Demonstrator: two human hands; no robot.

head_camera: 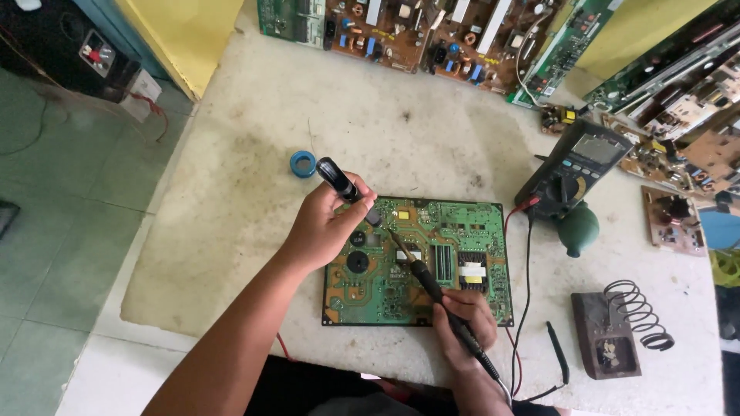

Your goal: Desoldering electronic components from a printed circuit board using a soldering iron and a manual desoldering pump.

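A green circuit board (455, 231) lies flat on the worn white table (254, 192) in front of me. My left hand (327, 227) grips a black pen-shaped tool (339, 181), its lower end pressed onto the board's upper left part. My right hand (462, 316) holds a black soldering iron (424, 281) like a pen, its thin tip touching the board near the middle, close to the other tool's end. The iron's cable runs back under my wrist.
A dark multimeter (574, 166) with red and black leads rests on a green bulb at the right. A soldering-iron stand with a coil spring (617, 327) sits at lower right. A blue tape ring (303, 163) lies at left. Several circuit boards (432, 31) lean at the back and right.
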